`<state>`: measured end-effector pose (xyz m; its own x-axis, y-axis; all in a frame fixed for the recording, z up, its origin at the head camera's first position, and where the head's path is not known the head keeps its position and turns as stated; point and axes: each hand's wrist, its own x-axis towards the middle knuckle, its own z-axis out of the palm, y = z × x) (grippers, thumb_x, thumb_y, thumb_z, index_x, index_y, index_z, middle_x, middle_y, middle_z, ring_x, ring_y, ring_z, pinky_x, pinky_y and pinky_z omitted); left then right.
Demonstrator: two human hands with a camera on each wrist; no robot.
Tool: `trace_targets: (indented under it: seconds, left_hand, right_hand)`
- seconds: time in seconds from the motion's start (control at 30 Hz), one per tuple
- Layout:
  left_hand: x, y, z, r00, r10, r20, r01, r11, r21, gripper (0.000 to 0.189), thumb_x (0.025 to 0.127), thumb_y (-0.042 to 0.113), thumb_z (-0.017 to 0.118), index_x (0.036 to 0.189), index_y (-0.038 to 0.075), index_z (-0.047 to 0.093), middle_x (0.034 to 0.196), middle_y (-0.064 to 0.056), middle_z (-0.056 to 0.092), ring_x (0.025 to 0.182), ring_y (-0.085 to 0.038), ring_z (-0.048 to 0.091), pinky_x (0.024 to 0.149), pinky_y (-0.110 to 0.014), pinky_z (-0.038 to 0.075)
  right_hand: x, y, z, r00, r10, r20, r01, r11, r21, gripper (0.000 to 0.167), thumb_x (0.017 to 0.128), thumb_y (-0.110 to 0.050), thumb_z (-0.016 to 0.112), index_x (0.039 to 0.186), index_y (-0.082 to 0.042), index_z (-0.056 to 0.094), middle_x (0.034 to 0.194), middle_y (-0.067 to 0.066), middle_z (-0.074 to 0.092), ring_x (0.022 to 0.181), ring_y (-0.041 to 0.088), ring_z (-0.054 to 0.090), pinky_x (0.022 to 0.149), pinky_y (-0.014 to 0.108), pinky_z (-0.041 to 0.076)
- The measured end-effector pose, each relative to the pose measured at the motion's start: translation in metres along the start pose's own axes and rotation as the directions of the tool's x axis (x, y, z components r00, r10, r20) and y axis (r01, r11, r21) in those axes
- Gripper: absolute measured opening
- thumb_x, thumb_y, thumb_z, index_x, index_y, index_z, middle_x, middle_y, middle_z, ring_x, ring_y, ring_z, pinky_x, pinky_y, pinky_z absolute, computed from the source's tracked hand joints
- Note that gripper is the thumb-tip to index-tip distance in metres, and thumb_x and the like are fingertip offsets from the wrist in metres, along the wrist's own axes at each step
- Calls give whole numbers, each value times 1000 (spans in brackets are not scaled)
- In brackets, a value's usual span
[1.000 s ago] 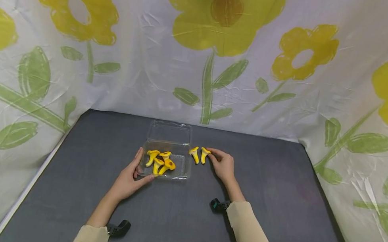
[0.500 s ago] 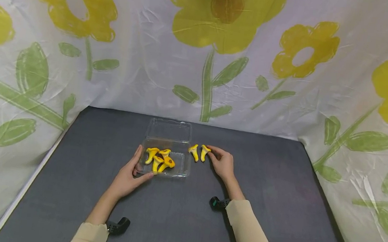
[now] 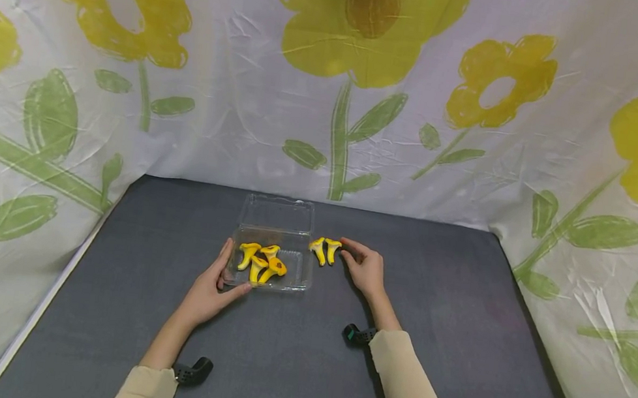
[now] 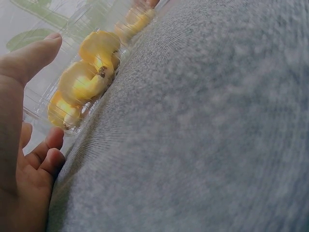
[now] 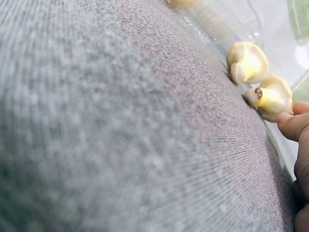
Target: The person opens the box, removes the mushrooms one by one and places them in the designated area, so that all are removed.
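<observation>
Two tips of the right hand (image 3: 368,273), thumb and forefinger, sit at the cap edge of the nearer yellow mushroom (image 3: 332,252), with a narrow gap between them and no clear pinch. Light contact at that rim seems best; a firm sideways push would likely shove the mushroom into its neighbour. That second mushroom (image 3: 321,252) lies just past the first, to the left of these fingers, the two caps touching or almost so; which, I cannot tell. Both have their stems toward the person, so the cap's outer side looks the easiest part to reach.

Farther left from the right fingers is the clear plastic box (image 3: 298,270), beside the second mushroom. At its other end the left hand (image 3: 205,301) is spread wide, thumb along the near edge, fingers against the side. Gentle, even pressure should steady it; thin plastic probably bends if squeezed. Four mushrooms (image 3: 277,265) lie inside, just right of the left fingers. Beyond them the lid (image 3: 278,213) is tipped back, and the grey bench (image 3: 273,345) carries everything.
</observation>
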<state>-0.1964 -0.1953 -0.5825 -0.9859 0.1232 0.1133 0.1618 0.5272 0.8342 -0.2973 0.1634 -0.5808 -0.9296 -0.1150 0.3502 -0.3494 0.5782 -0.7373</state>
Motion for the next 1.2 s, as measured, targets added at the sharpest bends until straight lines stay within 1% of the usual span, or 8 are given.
trace_targets:
  seconds: [0.2, 0.67, 0.83, 0.9, 0.97, 1.03, 1.07, 1.2]
  left_hand:
    - [0, 0, -1, 1000, 0, 1, 0, 1000, 11, 110, 95, 38, 83, 173, 15, 9, 172, -11, 26, 78, -16, 41, 72, -29, 37]
    - [2, 0, -1, 1000, 9, 3, -9, 1000, -1, 109, 95, 37, 83, 173, 18, 8, 167, -9, 33, 78, -16, 41, 72, -30, 37]
    - [1, 0, 0, 1000, 10, 6, -10, 1000, -6, 108, 95, 36, 82, 173, 18, 9, 172, -8, 28, 77, -16, 41, 72, -30, 37]
    - [1, 1, 0, 1000, 7, 5, -7, 1000, -6, 108, 95, 37, 82, 173, 17, 9, 174, -8, 23, 77, -15, 40, 72, -29, 37]
    - [0, 1, 0, 1000, 2, 3, -2, 1000, -7, 108, 95, 37, 83, 173, 17, 10, 176, -8, 21, 76, -16, 40, 72, -29, 37]
    - [0, 2, -1, 1000, -2, 2, 2, 1000, -5, 109, 95, 37, 83, 173, 17, 10, 176, -8, 21, 76, -16, 40, 72, -29, 37]
    - [0, 2, -1, 1000, -4, 2, 4, 1000, -4, 109, 95, 37, 83, 173, 17, 10, 176, -8, 21, 76, -16, 40, 72, -29, 37]
    - [-1, 3, -1, 1000, -13, 1, 13, 1000, -1, 109, 94, 37, 83, 173, 17, 10, 175, -9, 22, 76, -16, 39, 71, -29, 37]
  right_hand:
    - [-1, -1, 0, 1000, 0, 0, 0, 1000, 4, 32, 97, -7, 78, 129, -9, 78, 123, 13, 77, 41, 4, 27, 47, 22, 26]
    - [-1, -3, -3, 999, 49, 10, -49, 998, 47, 39, 97, -4, 73, 136, -9, 74, 131, 13, 74, 41, -2, 17, 47, 23, 24]
    - [-4, -4, -5, 992, 129, 12, -130, 987, 99, 43, 99, -16, 71, 141, -11, 70, 115, 15, 78, 41, 0, 14, 46, 25, 25]
    - [-5, -5, -5, 990, 140, 16, -141, 987, 81, 46, 99, -25, 75, 143, -12, 69, 84, 14, 76, 42, 2, 14, 48, 25, 27]
    - [-5, -6, -5, 990, 140, 15, -141, 988, 58, 52, 97, -32, 80, 144, -12, 69, 68, 5, 65, 43, 3, 13, 50, 26, 27]
    - [-6, -7, -5, 990, 138, 4, -138, 989, 50, 56, 95, -35, 83, 144, -12, 69, 65, 4, 65, 44, 4, 15, 52, 27, 30]
    - [-7, -8, -4, 990, 139, -1, -139, 989, 54, 56, 94, -35, 84, 143, -12, 69, 67, 7, 67, 43, 1, 21, 55, 27, 38]
    - [-9, -11, -4, 994, 100, -52, -96, 991, 89, 53, 94, -29, 85, 141, -8, 70, 91, 13, 80, 40, -3, 21, 50, 25, 38]
